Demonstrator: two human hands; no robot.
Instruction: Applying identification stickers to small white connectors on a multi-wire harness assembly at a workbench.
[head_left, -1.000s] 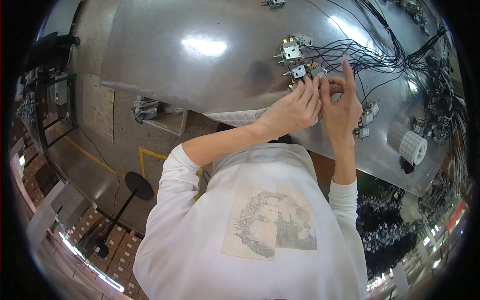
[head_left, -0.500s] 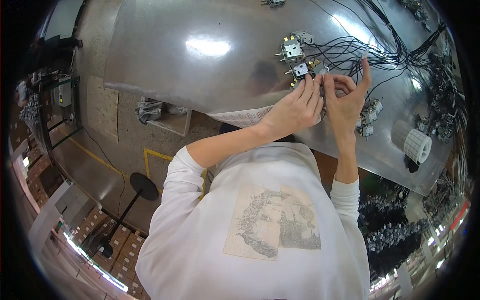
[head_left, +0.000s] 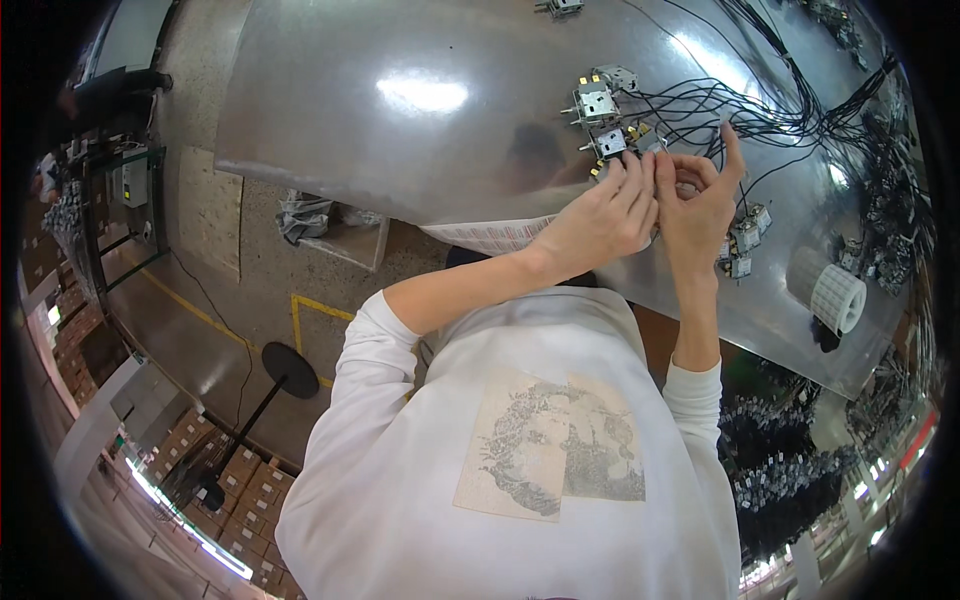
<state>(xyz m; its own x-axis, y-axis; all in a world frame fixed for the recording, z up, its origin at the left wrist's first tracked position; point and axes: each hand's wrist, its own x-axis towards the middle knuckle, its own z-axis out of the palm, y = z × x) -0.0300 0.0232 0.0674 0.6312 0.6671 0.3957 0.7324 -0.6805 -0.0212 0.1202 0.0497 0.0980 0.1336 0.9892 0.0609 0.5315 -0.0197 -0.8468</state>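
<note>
My left hand [head_left: 608, 212] and my right hand [head_left: 697, 215] meet at the fingertips over the metal table. Both are closed in a pinch on a small metal-cased control unit [head_left: 648, 138], mostly hidden by the fingers. My right index finger points up and away, with a small pale piece [head_left: 726, 119], like a label, at its tip. Just left of the fingertips lies another metal control unit [head_left: 610, 143] with a shaft and brass tabs. Beyond it sits a similar unit [head_left: 597, 103]. Black thin leads [head_left: 700, 100] run right from the units into a bundle.
More control units [head_left: 745, 240] lie right of my right hand, near a roll of white labels [head_left: 838, 299]. A printed sheet [head_left: 490, 236] hangs over the table's near edge. Dark clusters of parts [head_left: 885, 240] line the right side. A bin [head_left: 355, 235] stands below the table.
The hands keep nearly the same pinch; the fingers shift slightly. The whole view has slid a little to the right and down. The pale piece at my right index fingertip shows less clearly.
</note>
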